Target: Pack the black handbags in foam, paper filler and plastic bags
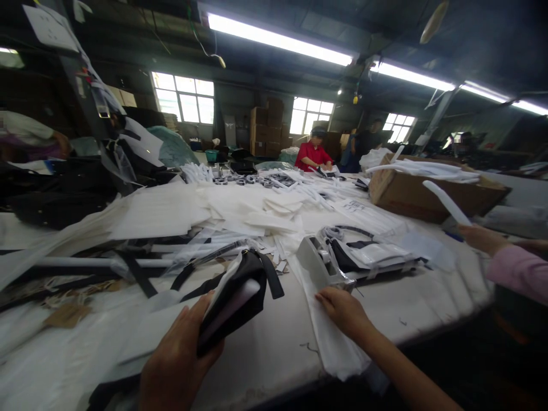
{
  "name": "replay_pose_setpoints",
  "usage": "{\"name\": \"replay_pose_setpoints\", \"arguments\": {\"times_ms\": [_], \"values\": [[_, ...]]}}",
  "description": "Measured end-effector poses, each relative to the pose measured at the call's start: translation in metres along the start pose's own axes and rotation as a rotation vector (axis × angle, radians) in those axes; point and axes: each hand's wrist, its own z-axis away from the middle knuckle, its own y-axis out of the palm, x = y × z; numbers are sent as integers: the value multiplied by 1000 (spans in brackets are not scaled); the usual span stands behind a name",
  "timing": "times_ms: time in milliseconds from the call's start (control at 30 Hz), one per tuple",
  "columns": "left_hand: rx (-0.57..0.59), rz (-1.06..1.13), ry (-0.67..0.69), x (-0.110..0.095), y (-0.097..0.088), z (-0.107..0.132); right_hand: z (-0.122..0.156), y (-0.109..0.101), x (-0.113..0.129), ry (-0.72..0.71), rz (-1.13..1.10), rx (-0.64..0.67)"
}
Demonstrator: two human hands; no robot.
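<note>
My left hand [184,348] is wrapped round a black bag [240,297], tilted up, with white padding showing in its opening. A black strap [272,275] hangs from its top. Over the table's front part, my right hand [346,311] is closed, its fingertips at the near end of a grey tape dispenser [314,257]. What those fingers pinch, if anything, is too small to make out. White foam sheeting [336,348] lies beneath this hand. Right of the dispenser rests another black bag [342,257] with white wrapping on it.
White foam sheets [162,211] spread over the table's middle. Black straps and clear plastic lie at left. A cardboard box [411,194] of white foam strips stands at right. A co-worker's hand [483,238] holds a white strip there. Across the table works a person in red [314,154].
</note>
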Motion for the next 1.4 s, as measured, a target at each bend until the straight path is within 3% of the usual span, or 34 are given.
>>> {"name": "replay_pose_setpoints", "arguments": {"times_ms": [400,600,733,1000,1133,1200,1233,1300,1400], "values": [[0,19,0,-2,-2,-3,1,5,11,131,-216,-192],[-64,-19,54,-2,-4,-6,-3,4,28,87,-307,-243],[-68,-19,55,-2,-3,-7,11,16,60,-18,-330,-216],[-73,-12,121,-5,0,-12,47,66,122,-210,-266,-152],[-50,-25,98,-2,2,-12,64,94,152,-541,-309,-184],[-29,-29,81,0,2,-12,67,98,159,-667,-373,-185],[-22,-33,73,1,2,-12,66,96,159,-648,-419,-152],[-12,-34,65,1,2,-12,59,87,154,-471,-479,-47],[-14,-28,68,1,2,-13,39,75,139,-233,-375,59]]}}
